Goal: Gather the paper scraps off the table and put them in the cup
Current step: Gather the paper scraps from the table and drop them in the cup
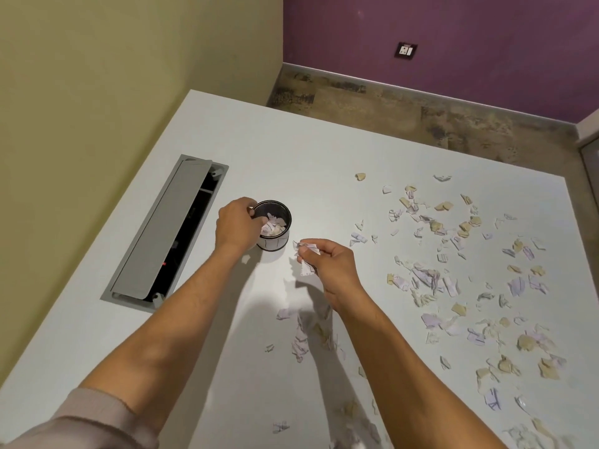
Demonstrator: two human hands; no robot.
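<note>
A small black mesh cup (278, 242) stands on the white table (291, 150), with several paper scraps inside it. My left hand (238, 223) is at the cup's left rim, fingers curled over the opening; whether it holds a scrap is hidden. My right hand (327, 265) hovers just right of the cup, pinching a few white scraps (304, 254) between fingers and thumb. Many loose white, lilac and tan scraps (453, 273) lie scattered over the right half of the table, and a few more lie near the front between my forearms (299, 341).
A grey cable hatch (165, 231) with its lid half open is set into the table at the left. A yellow wall runs along the table's left side. The table's far edge drops to a mottled floor (421, 118) below a purple wall.
</note>
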